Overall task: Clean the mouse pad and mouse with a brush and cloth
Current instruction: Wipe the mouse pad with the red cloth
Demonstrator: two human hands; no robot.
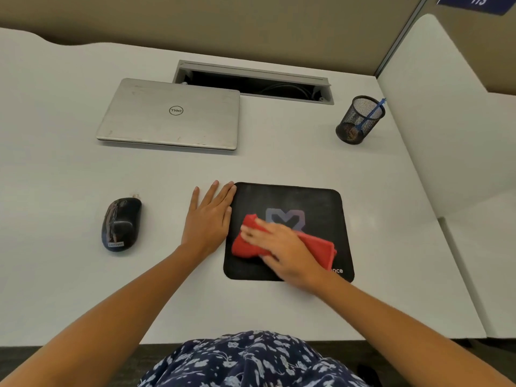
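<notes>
A black mouse pad (312,202) with a pale logo lies on the white desk. On it rests a folded red cloth (318,244), pressed down under my right hand (282,250), which is blurred. My left hand (209,219) lies flat on the desk with fingers spread, its fingertips touching the pad's left edge. A black mouse (121,223) sits on the desk to the left, apart from both hands. A blue brush (372,113) stands tilted in a black mesh cup (360,120) at the back right.
A shut silver laptop (170,114) lies at the back of the desk (391,289). Behind it is an open cable slot (251,82). A white partition (446,107) rises along the right side. The desk's front edge is close to my body.
</notes>
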